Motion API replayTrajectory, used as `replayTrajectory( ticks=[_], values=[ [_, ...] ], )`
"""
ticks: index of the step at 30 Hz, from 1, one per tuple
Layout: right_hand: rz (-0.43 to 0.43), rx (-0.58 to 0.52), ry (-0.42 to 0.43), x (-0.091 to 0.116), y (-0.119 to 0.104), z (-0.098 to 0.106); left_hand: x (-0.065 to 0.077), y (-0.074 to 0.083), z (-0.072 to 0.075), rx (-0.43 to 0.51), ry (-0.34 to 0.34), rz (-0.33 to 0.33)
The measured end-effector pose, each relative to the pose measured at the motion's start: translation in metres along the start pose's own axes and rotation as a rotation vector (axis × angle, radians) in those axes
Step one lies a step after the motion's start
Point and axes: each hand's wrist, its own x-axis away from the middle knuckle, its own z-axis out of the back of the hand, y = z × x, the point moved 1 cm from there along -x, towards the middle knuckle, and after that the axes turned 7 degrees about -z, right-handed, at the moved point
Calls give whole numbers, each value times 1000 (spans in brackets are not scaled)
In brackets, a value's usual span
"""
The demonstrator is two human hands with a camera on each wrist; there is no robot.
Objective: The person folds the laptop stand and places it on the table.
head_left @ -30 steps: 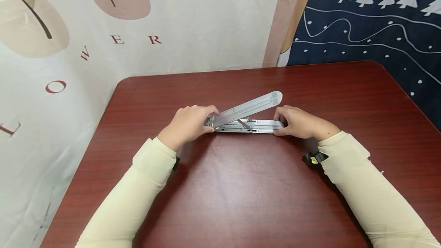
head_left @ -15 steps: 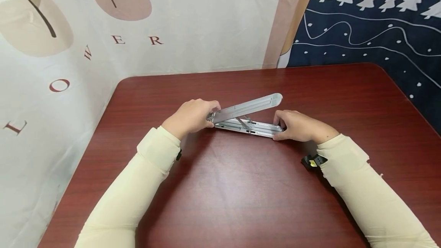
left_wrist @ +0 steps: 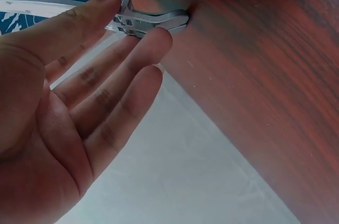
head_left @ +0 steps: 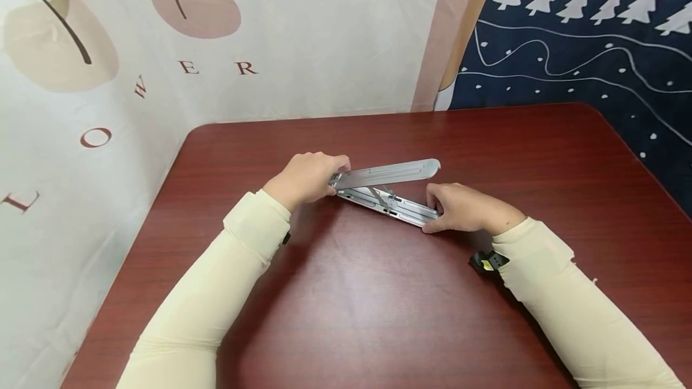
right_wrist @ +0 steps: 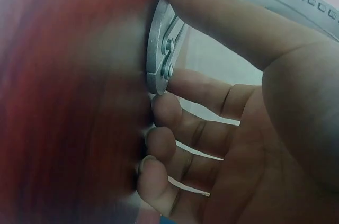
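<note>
"Where does the folding metal stand (head_left: 381, 176) lie?"

"Over the middle of the counter (head_left: 373, 317), toward the far edge. Its lower bar (head_left: 409, 212) slants rightward and away from that edge; its upper bar (head_left: 400, 173) rises from the same left end and points at the right edge."

"Which hand is nearer?"

"Neither; each has an end. The left hand (head_left: 310, 177) pinches the hinged end. The right hand (head_left: 465, 208) grips the lower bar's other end between thumb (right_wrist: 222, 15) and fingers (right_wrist: 185, 123). The upper bar's tip stands just beyond, touched by neither."

"Do the wrist views add anything?"

"The right one shows two round rivets (right_wrist: 169, 71) at the gripped end, which the head view doesn't. The left one shows the hinged end's rounded tip (left_wrist: 164, 21), hidden from above; whether the outer fingers there press the metal, I can't tell."

"And farther out?"

"Pale sleeves (head_left: 186, 305), then a lettered cloth (head_left: 324, 35) behind the far edge."
</note>
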Motion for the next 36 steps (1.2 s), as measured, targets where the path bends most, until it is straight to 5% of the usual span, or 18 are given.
replayTrajectory(
  ticks=[10,24,29,36],
  values=[
    [37,40,5,3,-4,-7,-8,-4,-3,65,-9,-38],
    [16,-291,-173,8,3,-12,-15,1,-8,118,-13,-84],
    [29,-324,-195,9,5,-14,-18,5,-10,87,-11,-108],
    [55,-373,-225,7,7,-10,-22,7,-8,33,-14,-60]
  ],
)
